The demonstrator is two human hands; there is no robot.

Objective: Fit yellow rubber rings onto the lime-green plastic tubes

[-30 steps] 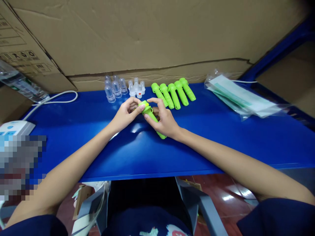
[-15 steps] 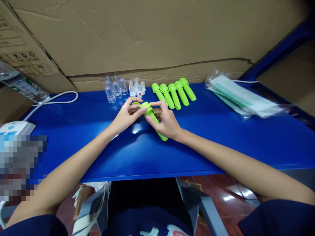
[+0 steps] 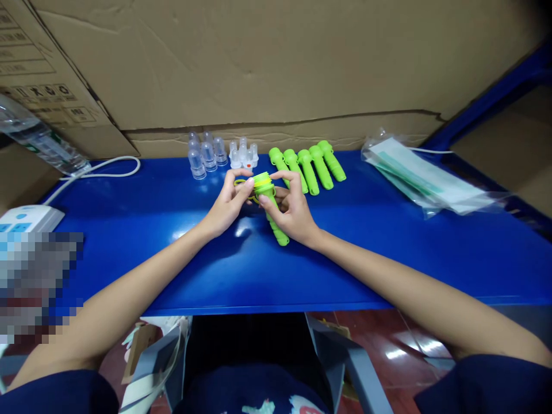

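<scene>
Two hands: left hand [image 3: 230, 202] pinching the head, right hand [image 3: 297, 213] wrapped round the neck
Green torch [image 3: 279, 234]: one, between them; yellow band [image 3: 262, 183] showing, so partway done, I'd guess
Torch row [image 3: 309, 172]: five, far right of them; capped-looking, can't tell if finished
Clear domes [image 3: 209, 156]: five-plus, far left
White-based bits [image 3: 244, 156]: around five, overlapping
</scene>
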